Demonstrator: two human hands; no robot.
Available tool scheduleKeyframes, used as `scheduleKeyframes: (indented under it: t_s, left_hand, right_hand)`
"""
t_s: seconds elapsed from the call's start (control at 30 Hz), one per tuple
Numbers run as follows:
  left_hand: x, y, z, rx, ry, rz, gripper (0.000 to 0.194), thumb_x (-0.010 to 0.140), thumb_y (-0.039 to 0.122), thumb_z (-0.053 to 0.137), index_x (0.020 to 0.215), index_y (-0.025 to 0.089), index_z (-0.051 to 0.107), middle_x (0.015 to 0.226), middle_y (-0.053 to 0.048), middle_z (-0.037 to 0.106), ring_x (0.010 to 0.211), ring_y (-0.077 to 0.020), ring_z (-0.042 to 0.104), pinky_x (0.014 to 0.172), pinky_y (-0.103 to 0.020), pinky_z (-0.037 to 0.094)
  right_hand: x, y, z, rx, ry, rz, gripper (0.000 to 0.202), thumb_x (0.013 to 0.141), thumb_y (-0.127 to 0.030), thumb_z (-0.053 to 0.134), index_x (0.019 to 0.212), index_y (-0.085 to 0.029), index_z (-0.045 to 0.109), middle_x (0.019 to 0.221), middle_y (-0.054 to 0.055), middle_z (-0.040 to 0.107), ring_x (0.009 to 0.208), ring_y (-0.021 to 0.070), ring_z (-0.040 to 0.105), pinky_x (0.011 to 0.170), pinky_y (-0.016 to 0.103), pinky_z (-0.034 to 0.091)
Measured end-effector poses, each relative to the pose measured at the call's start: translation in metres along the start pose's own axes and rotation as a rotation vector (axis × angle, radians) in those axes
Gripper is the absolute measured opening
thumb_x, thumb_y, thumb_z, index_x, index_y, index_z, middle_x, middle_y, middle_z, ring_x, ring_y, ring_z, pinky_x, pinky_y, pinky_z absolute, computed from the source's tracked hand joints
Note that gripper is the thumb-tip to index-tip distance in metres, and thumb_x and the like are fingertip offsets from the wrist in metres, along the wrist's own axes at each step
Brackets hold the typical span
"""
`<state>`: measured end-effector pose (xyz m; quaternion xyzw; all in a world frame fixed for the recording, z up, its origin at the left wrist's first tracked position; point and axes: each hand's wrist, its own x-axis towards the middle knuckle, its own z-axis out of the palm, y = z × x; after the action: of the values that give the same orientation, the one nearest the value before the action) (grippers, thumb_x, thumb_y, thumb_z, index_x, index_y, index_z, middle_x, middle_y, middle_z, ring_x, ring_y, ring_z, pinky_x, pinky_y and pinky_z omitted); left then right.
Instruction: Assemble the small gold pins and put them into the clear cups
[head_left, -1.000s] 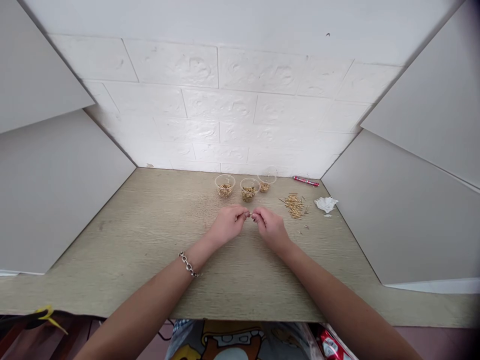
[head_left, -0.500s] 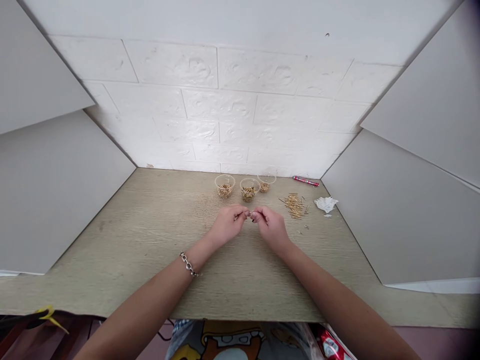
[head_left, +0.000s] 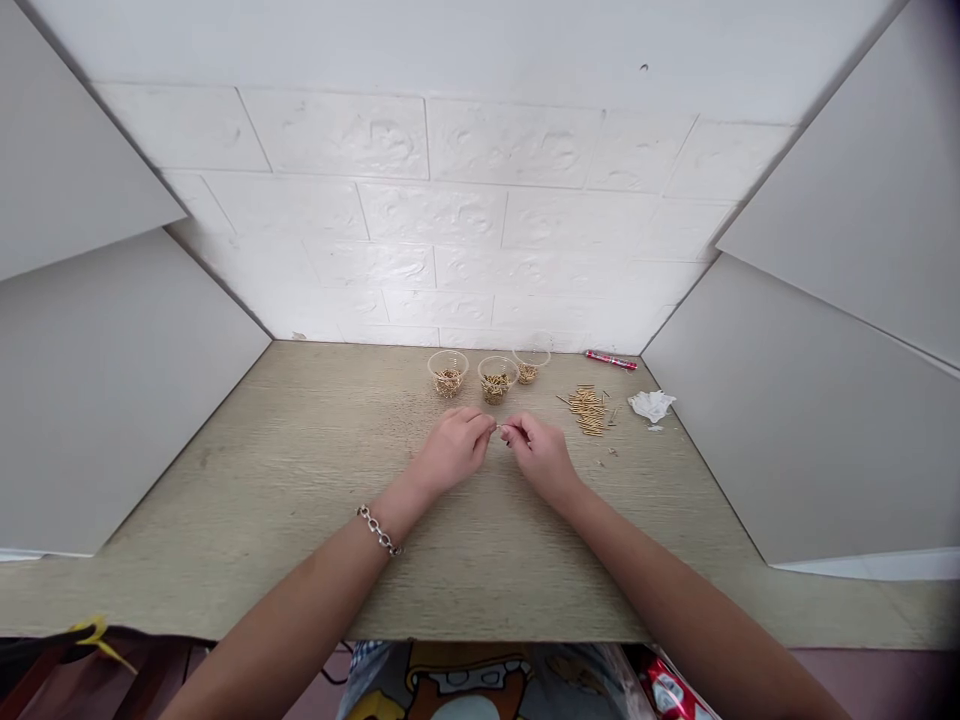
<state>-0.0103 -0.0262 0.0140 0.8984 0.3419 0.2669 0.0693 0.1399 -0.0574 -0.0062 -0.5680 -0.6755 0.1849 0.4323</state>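
My left hand (head_left: 456, 446) and my right hand (head_left: 541, 455) meet fingertip to fingertip just in front of the cups. Both are closed in a pinch around something tiny and thin between them, too small to name. Behind them stand three clear cups: the left cup (head_left: 448, 383) and the rear right cup (head_left: 528, 374) hold small copper-gold bits, and the middle cup (head_left: 496, 386) holds darker gold pieces. A pile of thin gold tubes (head_left: 589, 410) lies to the right of my right hand.
A crumpled white tissue (head_left: 652, 405) and a red pen-like stick (head_left: 611, 360) lie at the back right. Grey panels flank the wooden table (head_left: 300, 520), with a white brick-pattern wall (head_left: 465, 210) behind. Tiny bits are scattered left of the cups.
My left hand has turned slightly, its fingers closer together. The cups and tube pile stay in place, and the view has shifted a little.
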Motion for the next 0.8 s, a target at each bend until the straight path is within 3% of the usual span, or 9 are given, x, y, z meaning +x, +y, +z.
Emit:
scheduleKeyframes:
  t_s: [0.8]
  left_hand:
    - [0.0051, -0.0003, 0.0, -0.325, -0.074, -0.191, 0.026, 0.082, 0.024, 0.034, 0.07, 0.016, 0.056, 0.068, 0.001, 0.056, 0.066, -0.0103, 0.048, 0.059, -0.021, 0.036]
  right_hand:
    - [-0.0001, -0.0026, -0.0016, 0.11, -0.024, 0.022, 0.012, 0.078, -0.025, 0.042, 0.075, -0.018, 0.052, 0.063, -0.002, 0.054, 0.058, 0.0102, 0.049, 0.057, 0.021, 0.037]
